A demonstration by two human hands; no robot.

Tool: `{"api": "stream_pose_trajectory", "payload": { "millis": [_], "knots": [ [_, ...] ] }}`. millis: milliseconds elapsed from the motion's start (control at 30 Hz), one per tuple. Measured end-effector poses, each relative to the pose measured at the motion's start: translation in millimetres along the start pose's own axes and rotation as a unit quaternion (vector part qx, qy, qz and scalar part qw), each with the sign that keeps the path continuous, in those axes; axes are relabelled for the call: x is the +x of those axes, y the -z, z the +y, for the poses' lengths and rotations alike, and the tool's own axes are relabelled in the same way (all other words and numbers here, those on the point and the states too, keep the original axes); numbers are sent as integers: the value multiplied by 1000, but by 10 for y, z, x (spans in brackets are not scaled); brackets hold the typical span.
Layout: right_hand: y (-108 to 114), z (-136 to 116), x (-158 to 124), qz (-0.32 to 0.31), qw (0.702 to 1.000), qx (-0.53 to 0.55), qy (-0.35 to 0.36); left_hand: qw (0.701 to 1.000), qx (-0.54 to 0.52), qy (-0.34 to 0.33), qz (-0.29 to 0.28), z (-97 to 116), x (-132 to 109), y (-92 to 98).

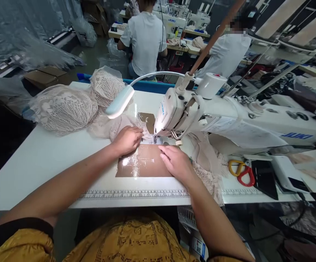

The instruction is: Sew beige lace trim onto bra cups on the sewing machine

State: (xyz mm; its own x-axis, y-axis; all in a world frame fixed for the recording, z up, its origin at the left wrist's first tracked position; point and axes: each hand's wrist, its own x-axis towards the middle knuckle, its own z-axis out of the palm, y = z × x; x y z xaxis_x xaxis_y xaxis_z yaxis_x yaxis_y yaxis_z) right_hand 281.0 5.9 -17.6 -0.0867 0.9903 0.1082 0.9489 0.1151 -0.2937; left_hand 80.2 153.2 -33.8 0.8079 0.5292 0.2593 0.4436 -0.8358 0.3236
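Left hand (127, 139): palm down, fingers together and bent, resting on pale beige fabric (119, 125); their undersides are hidden, so whether they pinch the cloth cannot be told. Right hand (178, 162): fingers loosely extended, thumb a little apart from the forefinger, nothing visible between them; the tips lie over the upper edge of a brown board (147, 167), near the needle area.

Fabric: thin, soft, partly sheer, gathered in folds; it runs from beneath the left hand toward the sewing head. Brown board: flat, roughly rectangular, glossy with clear tape, lying in front of both hands. Second brown piece (146, 122): smaller, flat, behind the left hand.

Sewing machine (171, 112): white, smooth-cased, blue lettering, papers (236, 133) attached along the arm. Lamp (121, 102): pale oblong head on a bent metal neck, lit above the fabric.

Left of the lamp, lace bundles (65, 107): rounded, openwork, net-like pattern. Right of the right hand, a lace heap (207, 174): crumpled, hanging over the near edge.

Surface (56, 153): white, smooth, with a printed ruler strip (136, 195) along the front. Farther right, scissors (246, 177): one yellow and one red handle loop, beside a flat black item (263, 178).
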Motion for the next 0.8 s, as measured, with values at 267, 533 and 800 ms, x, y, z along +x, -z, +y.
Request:
{"api": "stream_pose_trajectory", "payload": {
  "millis": [267, 533, 800],
  "knots": [
    [175, 251, -298, -58, 981, -172, -75, 927, -245, -137, -249, 457, -474, 439],
    [130, 305, -209, -72, 975, -200, -71, 960, -259, 69, -84, 195, -276, 397],
    [197, 333, -143, -94, 970, -208, -82, 884, -399, 194, -148, 62, -51, 206]
  ]
}}
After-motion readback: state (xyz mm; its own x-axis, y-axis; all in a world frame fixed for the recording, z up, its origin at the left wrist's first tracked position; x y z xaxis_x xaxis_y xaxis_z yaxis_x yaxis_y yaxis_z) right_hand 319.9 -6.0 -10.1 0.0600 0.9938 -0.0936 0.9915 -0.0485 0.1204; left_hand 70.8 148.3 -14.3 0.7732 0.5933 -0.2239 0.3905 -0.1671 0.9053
